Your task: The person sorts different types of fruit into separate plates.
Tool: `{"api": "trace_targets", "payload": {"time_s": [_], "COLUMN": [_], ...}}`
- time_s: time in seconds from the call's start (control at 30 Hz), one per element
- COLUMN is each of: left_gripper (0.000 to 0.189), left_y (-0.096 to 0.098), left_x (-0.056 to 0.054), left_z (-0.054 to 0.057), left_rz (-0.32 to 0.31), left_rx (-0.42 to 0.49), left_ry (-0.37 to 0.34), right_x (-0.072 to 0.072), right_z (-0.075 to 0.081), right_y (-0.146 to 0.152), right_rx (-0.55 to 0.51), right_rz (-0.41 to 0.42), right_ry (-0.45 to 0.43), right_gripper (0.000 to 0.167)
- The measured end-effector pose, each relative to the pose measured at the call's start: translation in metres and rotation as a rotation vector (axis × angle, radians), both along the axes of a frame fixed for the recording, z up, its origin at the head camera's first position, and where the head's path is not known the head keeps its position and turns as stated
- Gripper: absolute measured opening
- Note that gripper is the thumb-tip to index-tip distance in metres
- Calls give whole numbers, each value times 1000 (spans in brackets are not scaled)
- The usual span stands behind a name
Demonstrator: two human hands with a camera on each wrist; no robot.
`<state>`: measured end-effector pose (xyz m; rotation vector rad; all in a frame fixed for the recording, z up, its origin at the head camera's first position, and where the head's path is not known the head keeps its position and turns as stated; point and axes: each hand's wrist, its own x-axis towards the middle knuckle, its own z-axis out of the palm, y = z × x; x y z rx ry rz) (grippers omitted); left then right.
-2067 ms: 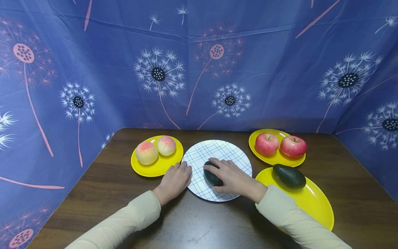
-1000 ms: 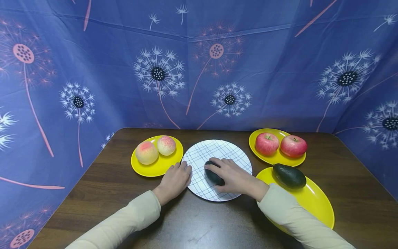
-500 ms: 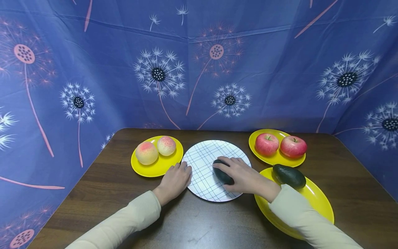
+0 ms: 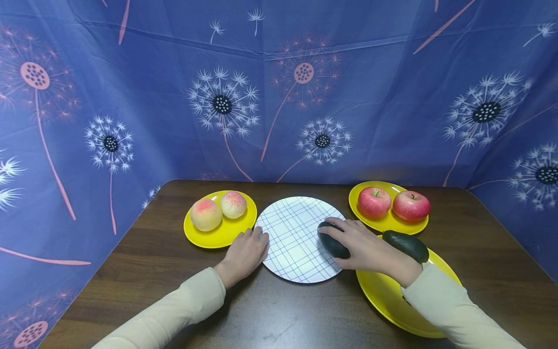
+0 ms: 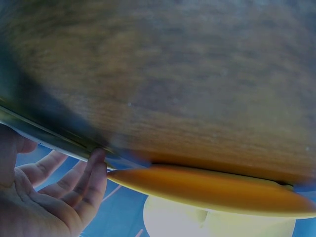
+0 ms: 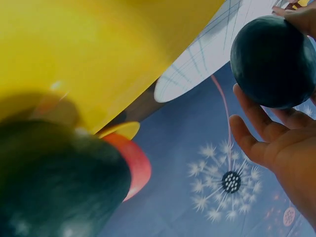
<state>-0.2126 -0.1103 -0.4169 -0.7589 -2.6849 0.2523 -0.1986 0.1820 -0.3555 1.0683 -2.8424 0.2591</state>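
Observation:
My right hand (image 4: 366, 245) grips a dark green avocado (image 4: 331, 240) between thumb and fingers, over the right rim of the white plate with a blue grid pattern (image 4: 292, 232). In the right wrist view the avocado (image 6: 274, 61) shows clear of the plate, fingers and thumb round it. My left hand (image 4: 245, 254) rests at the left edge of the white plate, fingers relaxed; in the left wrist view its fingertips (image 5: 97, 157) lie right at the rim. A second avocado (image 4: 405, 245) lies on the large yellow plate (image 4: 392, 300) below my right forearm.
Two peaches (image 4: 206, 214) sit on a yellow plate (image 4: 218, 237) at the left. At the back right, two red apples (image 4: 374, 202) stand on another yellow plate (image 4: 388, 224). A blue dandelion-print cloth (image 4: 279, 97) hangs behind the brown wooden table (image 4: 279, 315).
My right hand and the avocado have moved right, from the middle of the white plate to its right rim. The left hand stays in place at the plate's left edge.

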Motion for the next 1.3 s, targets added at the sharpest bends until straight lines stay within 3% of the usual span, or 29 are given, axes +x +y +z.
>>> {"api": "trace_targets", "payload": {"time_s": [0.37, 0.63, 0.87, 1.3], "left_gripper": [24, 24, 23, 24], "left_y": [-1, 0, 0, -1], "left_x": [0, 0, 0, 0], "left_z": [0, 0, 0, 1], "left_rz": [7, 3, 6, 2], "left_rx": [-5, 10, 8, 18], "left_ry": [-3, -1, -4, -31], "right_x": [8, 14, 21, 33], "right_z": [-2, -5, -4, -5], "right_y": [29, 50, 62, 77], "right_rx": [-34, -50, -54, -38], "right_rz": [-63, -40, -63, -45], "right_ry": [-24, 37, 8, 36], "right_gripper": [72, 71, 73, 74]}}
